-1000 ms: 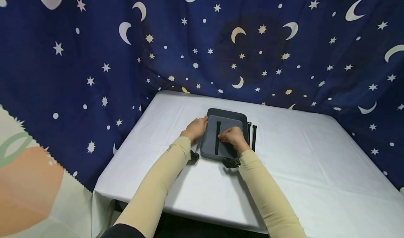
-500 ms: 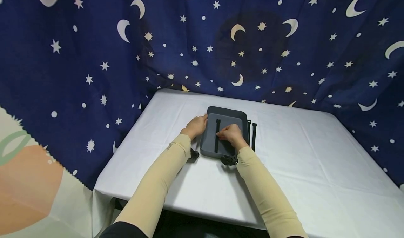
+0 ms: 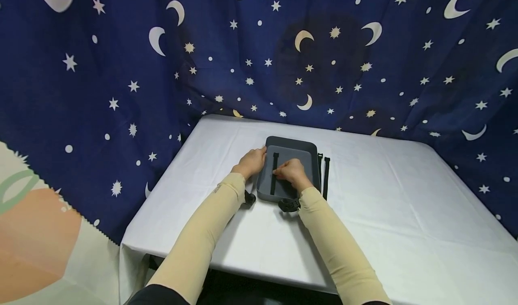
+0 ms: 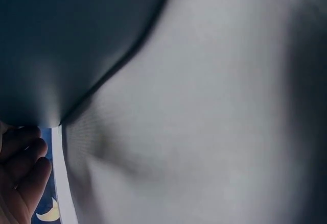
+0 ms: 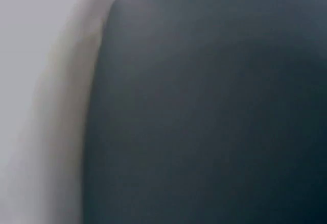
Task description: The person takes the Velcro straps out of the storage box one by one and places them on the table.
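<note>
A grey rectangular tray (image 3: 297,144) with raised walls lies on the white-covered table. My left hand (image 3: 252,162) holds its left rim near the far corner. In the left wrist view, the fingers (image 4: 36,180) of that hand show beside the tray's wall (image 4: 61,45). Inside the tray, a black hook-and-loop cable strap (image 3: 273,186) lies lengthwise on the left part of the floor. My right hand (image 3: 292,171) reaches over the tray and pinches this strap about midway along. The right wrist view shows only the blurred tray wall (image 5: 204,122), with neither fingers nor strap visible.
Beside the tray's right wall, two more black straps (image 3: 326,174) lie on the white tablecloth (image 3: 388,206). The table's front edge (image 3: 279,283) runs below my forearms. A blue curtain (image 3: 259,48) with moons and stars hangs behind the table.
My right hand has moved left inside the tray, and the pinched strap has shifted left with it. The left hand and the tray have stayed in place.
</note>
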The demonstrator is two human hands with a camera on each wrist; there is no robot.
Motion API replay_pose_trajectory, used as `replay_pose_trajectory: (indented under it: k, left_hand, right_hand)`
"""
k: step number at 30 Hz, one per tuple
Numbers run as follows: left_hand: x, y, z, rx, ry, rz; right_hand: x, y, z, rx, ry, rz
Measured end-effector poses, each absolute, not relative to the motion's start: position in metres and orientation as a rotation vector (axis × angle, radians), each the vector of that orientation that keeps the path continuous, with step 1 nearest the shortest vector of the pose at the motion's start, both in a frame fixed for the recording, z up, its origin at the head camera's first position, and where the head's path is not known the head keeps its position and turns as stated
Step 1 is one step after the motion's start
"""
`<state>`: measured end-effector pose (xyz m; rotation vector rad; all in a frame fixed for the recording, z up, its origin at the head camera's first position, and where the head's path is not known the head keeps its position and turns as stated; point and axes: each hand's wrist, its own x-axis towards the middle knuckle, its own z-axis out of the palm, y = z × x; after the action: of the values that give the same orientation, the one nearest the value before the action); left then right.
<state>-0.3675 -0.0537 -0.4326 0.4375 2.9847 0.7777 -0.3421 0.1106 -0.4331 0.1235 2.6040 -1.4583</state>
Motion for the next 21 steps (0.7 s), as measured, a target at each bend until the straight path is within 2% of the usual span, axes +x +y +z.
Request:
replay_pose_trajectory:
  k: [21]
  left_hand:
    - [-0.3693, -0.053, -0.4333, 0.431, 2.981, 0.774]
  right_hand:
    - [-0.3415, 0.1025, -0.432, 0.113, 2.613, -1.465]
